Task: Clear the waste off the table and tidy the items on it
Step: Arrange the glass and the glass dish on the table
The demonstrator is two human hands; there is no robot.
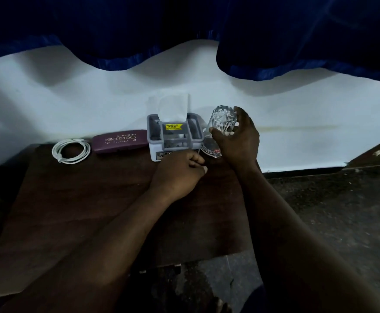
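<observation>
On the dark wooden table, along the wall, lie a coiled white cable, a maroon spectacle case and a grey lidded plastic box with a yellow price sticker. My right hand grips a clear cut-glass tumbler, tilted and lifted just right of the box. Under it another clear glass piece sits on the table. My left hand rests on the table in front of the box, fingers curled; whether it pinches anything I cannot tell.
A white wall runs behind the table, with a dark blue curtain hanging over its top. The table's right edge ends near my right forearm; beyond it is dark speckled floor. A foot shows at the bottom.
</observation>
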